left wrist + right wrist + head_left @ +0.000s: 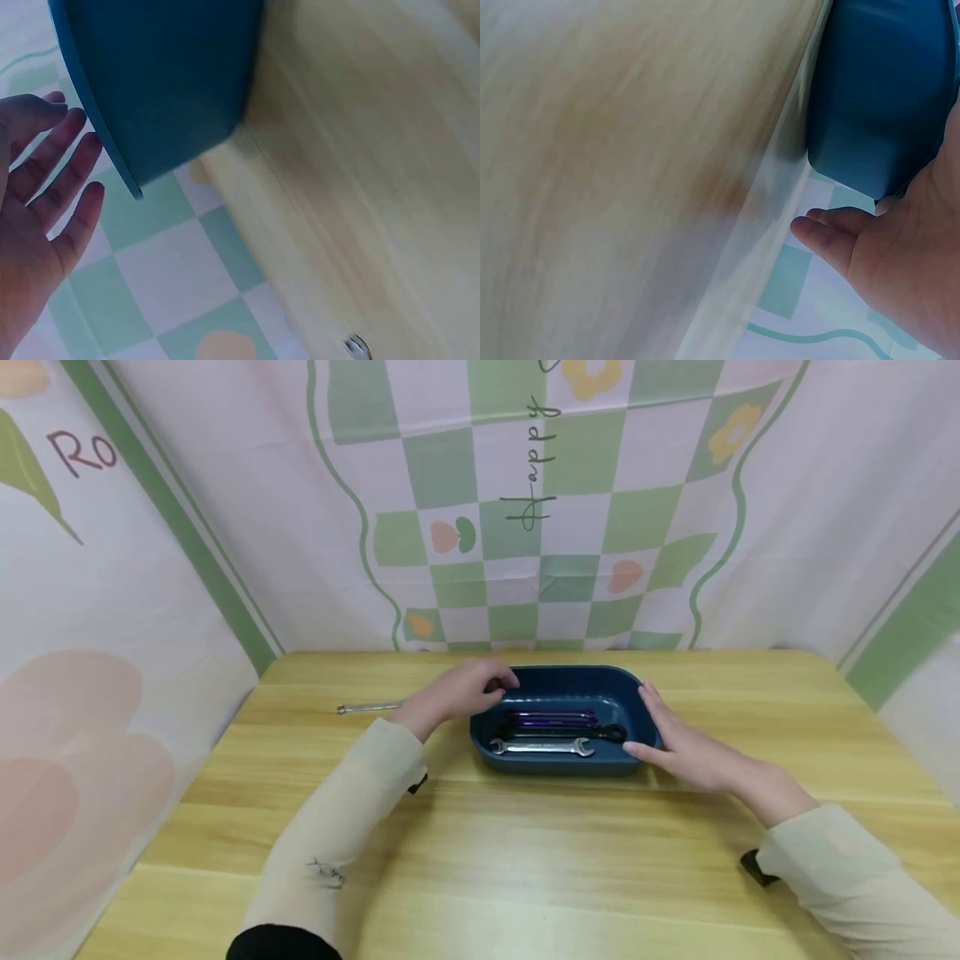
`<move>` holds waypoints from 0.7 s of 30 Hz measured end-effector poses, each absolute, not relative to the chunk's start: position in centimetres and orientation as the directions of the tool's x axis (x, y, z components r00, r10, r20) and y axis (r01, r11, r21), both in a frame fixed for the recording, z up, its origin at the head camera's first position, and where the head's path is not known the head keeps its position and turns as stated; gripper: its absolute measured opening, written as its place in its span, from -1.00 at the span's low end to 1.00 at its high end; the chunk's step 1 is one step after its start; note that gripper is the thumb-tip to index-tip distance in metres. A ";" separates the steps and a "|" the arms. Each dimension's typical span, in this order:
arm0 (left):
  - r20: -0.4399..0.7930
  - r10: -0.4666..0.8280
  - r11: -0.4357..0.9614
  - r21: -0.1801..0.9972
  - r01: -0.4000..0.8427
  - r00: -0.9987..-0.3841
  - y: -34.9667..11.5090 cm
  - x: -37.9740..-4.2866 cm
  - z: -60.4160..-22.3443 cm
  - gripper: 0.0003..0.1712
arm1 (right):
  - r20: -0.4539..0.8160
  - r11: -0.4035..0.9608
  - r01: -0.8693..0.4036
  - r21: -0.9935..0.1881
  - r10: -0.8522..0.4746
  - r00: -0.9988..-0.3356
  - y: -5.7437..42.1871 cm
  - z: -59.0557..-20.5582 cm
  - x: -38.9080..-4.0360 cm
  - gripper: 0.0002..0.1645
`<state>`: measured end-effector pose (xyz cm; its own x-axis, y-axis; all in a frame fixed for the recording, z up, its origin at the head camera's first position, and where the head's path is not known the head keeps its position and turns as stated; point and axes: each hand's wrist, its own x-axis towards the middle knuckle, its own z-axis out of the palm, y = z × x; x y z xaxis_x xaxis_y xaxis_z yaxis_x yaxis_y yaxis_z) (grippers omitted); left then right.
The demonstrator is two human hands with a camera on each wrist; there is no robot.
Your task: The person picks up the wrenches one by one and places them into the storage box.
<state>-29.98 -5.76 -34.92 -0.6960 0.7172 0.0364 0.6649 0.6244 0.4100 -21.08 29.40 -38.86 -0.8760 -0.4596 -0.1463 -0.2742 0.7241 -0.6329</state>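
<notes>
A dark blue oblong basin (577,767) sits on the wooden table. Inside it, a silver open-ended wrench (542,747) lies in front of a black wrench (558,733) with a ring end. Behind these are several slim purple tools (551,720). My left hand (472,687) is over the basin's left rim, its fingers loosely bent with nothing between them. At the right end, my right hand (682,745) touches the rim with extended fingers, its thumb along the front corner. Left of the basin lies another silver wrench (370,707), partly hidden by the left wrist.
The wooden table (495,868) stretches toward me in front of the basin. A printed cloth (510,585) with green checks hangs right behind the table's back edge, and more cloth (127,610) hangs at the left.
</notes>
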 end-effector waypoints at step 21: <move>0.135 0.606 0.644 0.495 0.583 -0.784 -12.6 -27.6 -35.8 -0.72 | -0.132 0.722 -0.280 -0.632 -0.457 -0.880 29.3 -38.6 -20.8 0.17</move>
